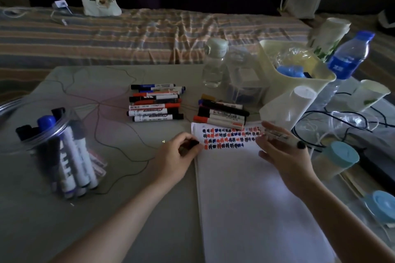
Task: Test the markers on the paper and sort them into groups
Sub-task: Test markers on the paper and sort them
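Observation:
A white paper (252, 188) lies on the table, its top rows filled with red, blue and black test marks (226, 137). My right hand (284, 153) holds a white marker (282, 136) with a black end over the paper's upper right. My left hand (175, 156) pinches a black marker cap (192, 143) at the paper's left edge. Two sorted groups of markers lie above: a larger pile (156, 102) and a smaller pile (222, 113). A clear jar (62, 151) at the left holds several more markers.
A cream bin (297, 83), a clear bottle (213, 64), a blue-capped water bottle (348, 55), paper cups, blue-lidded containers (339, 156) and black cables (342, 121) crowd the right side. A striped bed with bags lies behind the table.

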Tool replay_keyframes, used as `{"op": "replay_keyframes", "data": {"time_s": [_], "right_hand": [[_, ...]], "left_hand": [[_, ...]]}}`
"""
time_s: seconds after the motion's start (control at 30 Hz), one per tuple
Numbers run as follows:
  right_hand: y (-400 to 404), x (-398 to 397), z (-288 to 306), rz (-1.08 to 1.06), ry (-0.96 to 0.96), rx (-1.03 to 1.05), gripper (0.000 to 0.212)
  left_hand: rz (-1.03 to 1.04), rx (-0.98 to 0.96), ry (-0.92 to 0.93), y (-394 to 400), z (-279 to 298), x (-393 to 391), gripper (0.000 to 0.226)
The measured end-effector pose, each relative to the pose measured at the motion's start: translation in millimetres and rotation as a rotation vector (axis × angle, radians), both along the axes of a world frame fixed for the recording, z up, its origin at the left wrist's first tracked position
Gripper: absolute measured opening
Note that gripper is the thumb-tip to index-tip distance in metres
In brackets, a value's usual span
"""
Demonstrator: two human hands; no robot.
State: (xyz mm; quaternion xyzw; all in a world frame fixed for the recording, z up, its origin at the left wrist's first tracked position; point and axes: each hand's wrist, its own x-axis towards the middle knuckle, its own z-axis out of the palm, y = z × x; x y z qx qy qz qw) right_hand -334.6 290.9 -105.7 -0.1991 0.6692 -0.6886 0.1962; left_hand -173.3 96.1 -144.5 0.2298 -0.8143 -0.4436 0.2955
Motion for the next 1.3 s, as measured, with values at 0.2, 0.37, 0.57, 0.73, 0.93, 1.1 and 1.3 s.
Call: {"op": "replay_keyframes", "data": {"time_s": [0.2, 0.37, 0.57, 0.73, 0.93, 1.1, 1.3], "right_hand": [[-18.8, -10.0, -16.6, -0.113, 0.296, 0.186, 0.004], [-17.1, -10.7, -34.3, -0.18, 0.405, 0.307, 0.013], [-19.6, -15.3, -39.4, -0.259, 0.416, 0.393, 0.031], [-18.4, -15.0, -41.6, -0.265, 0.444, 0.402, 0.03], [-19.7, -12.9, -42.9, -0.252, 0.45, 0.385, 0.028], [-18.5, -15.1, -44.3, -0.265, 0.435, 0.37, 0.029], [-19.4, -13.1, -44.8, -0.248, 0.471, 0.383, 0.028]], "left_hand": [[0.0, -0.002, -0.003, -2.6, -2.2, 2.4, 0.021], [0.018, -0.021, -0.003, -2.0, -0.4, 2.4, 0.014], [0.009, -0.098, -0.028, -0.4, 6.9, 3.8, 0.015], [0.002, -0.11, -0.043, 2.0, 9.9, 4.0, 0.017], [0.01, -0.086, -0.045, 2.4, 10.6, 4.1, 0.017], [0.006, -0.087, -0.045, 2.1, 10.6, 4.4, 0.018], [0.003, -0.091, -0.053, 1.2, 9.7, 4.1, 0.02]]}}
